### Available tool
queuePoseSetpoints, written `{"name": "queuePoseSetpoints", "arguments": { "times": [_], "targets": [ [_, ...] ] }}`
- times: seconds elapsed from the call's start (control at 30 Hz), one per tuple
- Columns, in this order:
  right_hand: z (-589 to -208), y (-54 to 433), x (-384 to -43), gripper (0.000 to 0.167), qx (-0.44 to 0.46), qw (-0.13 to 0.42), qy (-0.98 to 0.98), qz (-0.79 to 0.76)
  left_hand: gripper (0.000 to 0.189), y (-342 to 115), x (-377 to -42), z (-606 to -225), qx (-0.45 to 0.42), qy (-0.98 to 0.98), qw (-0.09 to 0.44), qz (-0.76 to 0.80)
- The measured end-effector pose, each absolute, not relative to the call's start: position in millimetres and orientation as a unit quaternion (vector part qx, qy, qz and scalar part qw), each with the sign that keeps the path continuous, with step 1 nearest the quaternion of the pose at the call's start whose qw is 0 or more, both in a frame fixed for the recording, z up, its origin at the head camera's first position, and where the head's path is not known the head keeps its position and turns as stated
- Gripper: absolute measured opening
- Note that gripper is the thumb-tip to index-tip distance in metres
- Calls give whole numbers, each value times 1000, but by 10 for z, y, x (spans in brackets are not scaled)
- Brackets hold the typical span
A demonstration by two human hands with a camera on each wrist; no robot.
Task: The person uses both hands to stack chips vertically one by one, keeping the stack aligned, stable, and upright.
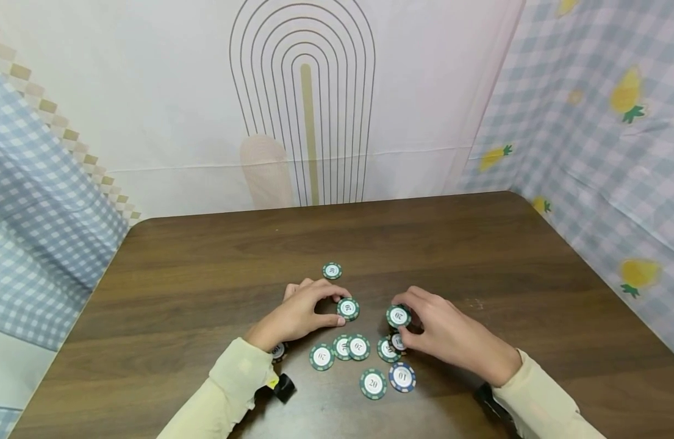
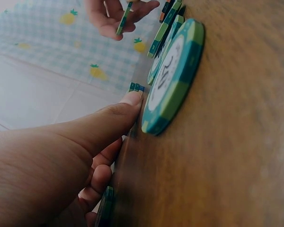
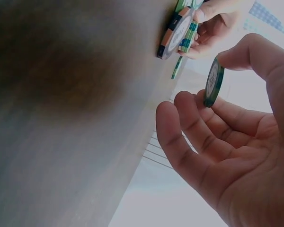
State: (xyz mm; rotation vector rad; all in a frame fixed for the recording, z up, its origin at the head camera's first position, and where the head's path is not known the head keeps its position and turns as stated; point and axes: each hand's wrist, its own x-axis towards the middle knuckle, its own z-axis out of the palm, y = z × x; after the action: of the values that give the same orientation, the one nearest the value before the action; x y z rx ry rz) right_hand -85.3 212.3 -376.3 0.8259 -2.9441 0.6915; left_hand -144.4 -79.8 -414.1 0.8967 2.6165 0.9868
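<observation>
In the head view my left hand [image 1: 304, 310] pinches a low stack of green poker chips [image 1: 347, 309] between thumb and fingers, at the table surface. The left wrist view shows the thumb against that stack's edge [image 2: 135, 88]. My right hand [image 1: 443, 323] holds a single green poker chip [image 1: 398, 316] by its rim, lifted off the table; the right wrist view shows this chip [image 3: 213, 81] between thumb and fingertips. Beneath the right hand lie a black chip [image 1: 398, 342], partly covered, and a green chip [image 1: 388, 350] it overlaps.
A lone green chip [image 1: 332, 271] lies beyond the left hand. Nearer are a green chip [image 1: 322, 356], two overlapping green chips [image 1: 358, 347], another green chip [image 1: 372, 384] and a blue chip [image 1: 402, 377]. A black chip [image 1: 279, 351] is half hidden by the left wrist. Curtains surround the wooden table [image 1: 216, 256].
</observation>
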Motion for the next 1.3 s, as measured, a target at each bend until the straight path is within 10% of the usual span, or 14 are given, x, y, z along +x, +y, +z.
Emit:
{"name": "queuePoseSetpoints", "arguments": {
  "times": [1.3],
  "targets": [
    [-3797, 1719, -1167, 29, 272, -36, -933, 232, 40, -796, -1464, -4158, 308, 889, 97, 323]
  ]
}}
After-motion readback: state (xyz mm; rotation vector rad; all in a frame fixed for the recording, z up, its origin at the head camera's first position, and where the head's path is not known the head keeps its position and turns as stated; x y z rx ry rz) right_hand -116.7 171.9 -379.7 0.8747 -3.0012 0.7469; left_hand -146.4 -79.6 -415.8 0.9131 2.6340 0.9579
